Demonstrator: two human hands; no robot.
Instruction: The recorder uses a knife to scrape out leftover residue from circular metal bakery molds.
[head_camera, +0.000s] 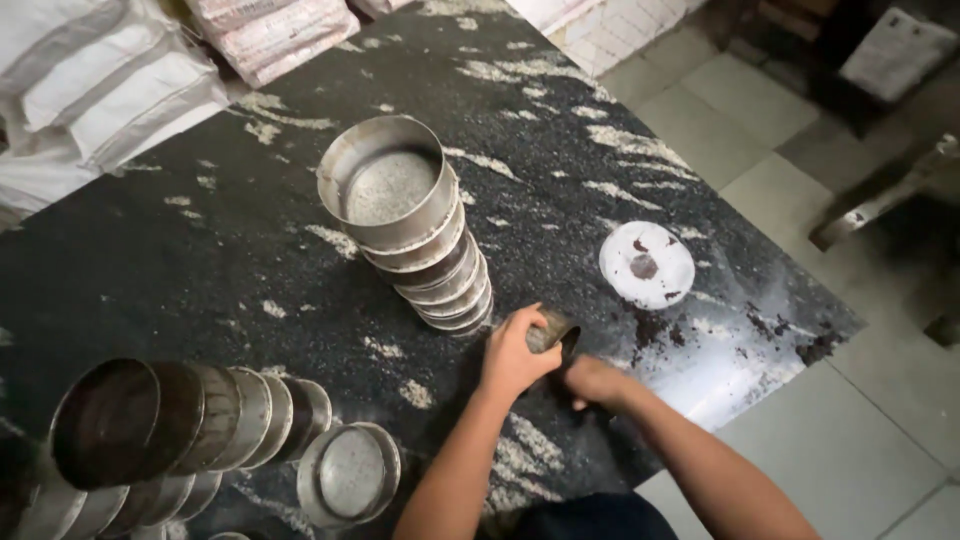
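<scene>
Two bare hands are meeting near the lower centre of the frame, both working on one small round metal tin (556, 333) that is sitting low over the black, white-flecked stone tabletop (200, 260). The left hand (512, 355) is curling over the tin from the left, its grip wrapping narrowly around the rim; the right hand (592, 380) is lying just beside it on the right, fingers tucked under the tin's dark side — whether that grip is closing fully on it I cannot tell.

Just above the hands, a leaning stack of round metal tins (415, 235) is rising toward the upper centre, its top tin showing a pale, grainy floor. At lower left, another stack of tins (180, 420) is lying on its side, with a single shallow tin (350, 472) resting flat beside it. To the right of the hands a white disc (646, 264) smeared with dark bits is lying flat — dark crumbs (760, 325) are scattering past it. White sacks (100, 90) are piling up at upper left.
</scene>
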